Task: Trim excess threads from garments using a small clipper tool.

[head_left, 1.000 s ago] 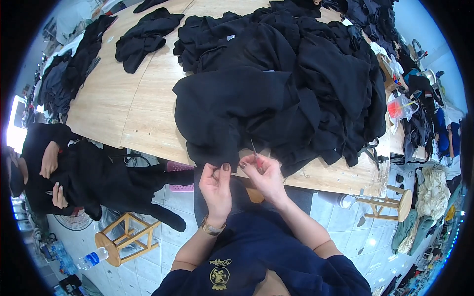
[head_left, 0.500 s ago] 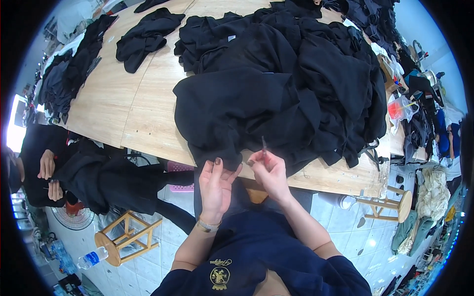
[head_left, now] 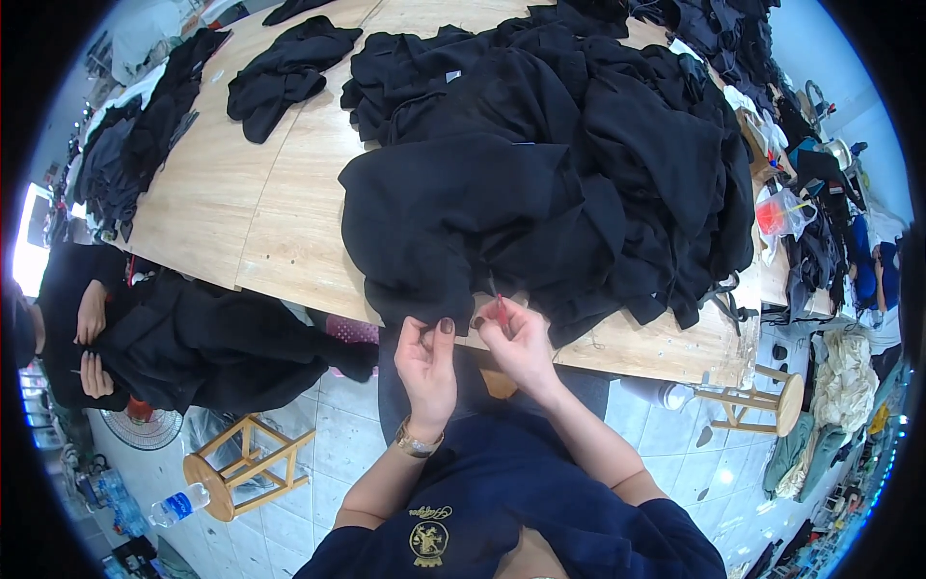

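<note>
A black garment (head_left: 453,203) lies spread over the near edge of the table, its lower edge hanging toward me. My left hand (head_left: 427,365) pinches that lower edge between thumb and fingers. Just to its right, my right hand (head_left: 521,343) is closed around a small red-handled tool (head_left: 502,311) with a thin pointed metal tip. The tip points away from me, against the dark cloth. My fingers hide most of the tool, so its exact kind does not show.
More black garments (head_left: 666,145) are heaped behind and to the right on the wooden table (head_left: 299,203). At left, a co-worker's hands (head_left: 94,314) hold black cloth (head_left: 212,338). Wooden stools (head_left: 222,487) stand on both sides. A bagged red drink (head_left: 775,214) sits at right.
My left fingers have closed from a looser, spread pose into a pinch on the cloth edge. My right hand has shifted slightly left with the tool. The co-worker's cloth has been drawn up.
</note>
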Action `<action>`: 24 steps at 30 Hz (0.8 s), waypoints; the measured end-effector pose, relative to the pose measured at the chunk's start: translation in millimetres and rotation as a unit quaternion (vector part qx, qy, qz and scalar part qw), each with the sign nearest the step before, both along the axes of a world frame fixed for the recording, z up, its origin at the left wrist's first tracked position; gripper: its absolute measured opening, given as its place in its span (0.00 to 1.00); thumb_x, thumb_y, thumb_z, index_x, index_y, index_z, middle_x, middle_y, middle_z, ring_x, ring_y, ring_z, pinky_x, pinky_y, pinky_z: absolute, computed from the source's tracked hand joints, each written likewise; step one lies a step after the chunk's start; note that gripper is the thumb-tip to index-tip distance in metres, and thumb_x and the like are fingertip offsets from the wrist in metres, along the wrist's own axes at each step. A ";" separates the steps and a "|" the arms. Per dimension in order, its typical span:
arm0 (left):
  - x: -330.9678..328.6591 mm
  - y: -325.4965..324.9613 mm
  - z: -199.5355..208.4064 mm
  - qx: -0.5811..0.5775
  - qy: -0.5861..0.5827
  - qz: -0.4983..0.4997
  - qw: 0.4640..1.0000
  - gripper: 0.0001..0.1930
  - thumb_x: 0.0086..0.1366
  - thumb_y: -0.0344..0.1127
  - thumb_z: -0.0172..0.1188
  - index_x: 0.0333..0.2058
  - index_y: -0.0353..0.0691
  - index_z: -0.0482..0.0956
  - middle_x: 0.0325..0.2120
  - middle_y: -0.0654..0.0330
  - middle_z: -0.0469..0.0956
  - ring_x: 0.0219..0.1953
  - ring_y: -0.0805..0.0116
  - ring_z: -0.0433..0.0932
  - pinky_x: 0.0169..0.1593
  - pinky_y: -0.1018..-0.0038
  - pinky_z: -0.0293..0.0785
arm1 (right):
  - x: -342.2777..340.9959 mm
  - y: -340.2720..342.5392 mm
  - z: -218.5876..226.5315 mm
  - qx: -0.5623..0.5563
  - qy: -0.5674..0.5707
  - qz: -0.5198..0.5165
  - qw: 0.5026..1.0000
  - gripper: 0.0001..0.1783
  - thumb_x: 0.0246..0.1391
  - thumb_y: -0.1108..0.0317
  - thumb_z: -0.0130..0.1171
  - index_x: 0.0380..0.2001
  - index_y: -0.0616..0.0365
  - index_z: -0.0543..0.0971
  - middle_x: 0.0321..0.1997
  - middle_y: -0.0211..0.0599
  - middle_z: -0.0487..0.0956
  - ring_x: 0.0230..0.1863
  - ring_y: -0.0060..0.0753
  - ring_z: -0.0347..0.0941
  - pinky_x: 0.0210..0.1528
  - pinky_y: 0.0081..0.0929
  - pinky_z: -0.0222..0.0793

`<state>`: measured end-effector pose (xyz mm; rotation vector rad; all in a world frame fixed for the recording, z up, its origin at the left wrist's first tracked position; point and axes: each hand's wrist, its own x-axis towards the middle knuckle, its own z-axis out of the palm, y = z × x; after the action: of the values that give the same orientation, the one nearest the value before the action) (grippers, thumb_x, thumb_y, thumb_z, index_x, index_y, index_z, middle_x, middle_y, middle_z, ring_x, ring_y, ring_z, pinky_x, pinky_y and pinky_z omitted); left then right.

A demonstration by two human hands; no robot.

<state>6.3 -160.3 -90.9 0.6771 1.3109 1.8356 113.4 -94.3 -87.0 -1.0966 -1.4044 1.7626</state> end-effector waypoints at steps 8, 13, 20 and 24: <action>-13.2 5.6 7.5 -0.013 -0.331 -0.048 0.942 0.07 0.67 0.36 0.51 0.38 0.40 0.70 0.35 0.59 0.76 0.39 0.70 0.76 0.50 0.67 0.72 | 4.6 2.0 -10.8 0.217 -0.016 -0.021 0.976 0.05 0.52 0.72 0.54 0.32 0.60 0.70 0.16 0.26 0.70 0.13 0.20 0.65 0.16 0.21 0.57; -18.7 4.0 11.1 -0.016 -0.402 -0.057 0.914 0.09 0.68 0.37 0.48 0.38 0.41 0.75 0.35 0.60 0.78 0.42 0.68 0.77 0.51 0.67 0.71 | 5.9 -2.0 -10.6 0.423 -0.194 0.005 0.885 0.13 0.50 0.62 0.60 0.30 0.59 0.70 0.21 0.41 0.74 0.21 0.41 0.72 0.22 0.32 0.65; -15.1 3.1 13.5 -0.009 -0.386 -0.046 0.921 0.07 0.68 0.36 0.49 0.38 0.42 0.74 0.34 0.61 0.78 0.41 0.69 0.76 0.50 0.68 0.71 | 6.3 -0.9 -9.2 0.466 -0.223 0.014 0.856 0.11 0.50 0.62 0.58 0.29 0.57 0.70 0.19 0.38 0.72 0.20 0.40 0.72 0.21 0.33 0.65; -13.3 2.8 10.8 -0.001 -0.350 -0.035 0.936 0.07 0.68 0.36 0.49 0.40 0.43 0.72 0.36 0.61 0.77 0.41 0.70 0.76 0.50 0.68 0.71 | 6.0 -0.5 -6.8 0.476 -0.225 0.014 0.850 0.11 0.50 0.62 0.58 0.28 0.57 0.70 0.19 0.37 0.72 0.20 0.38 0.72 0.21 0.33 0.65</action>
<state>-7.0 -157.5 -80.1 0.0328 0.7962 1.7712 119.3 -94.7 -93.8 -0.9078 -2.2082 0.5892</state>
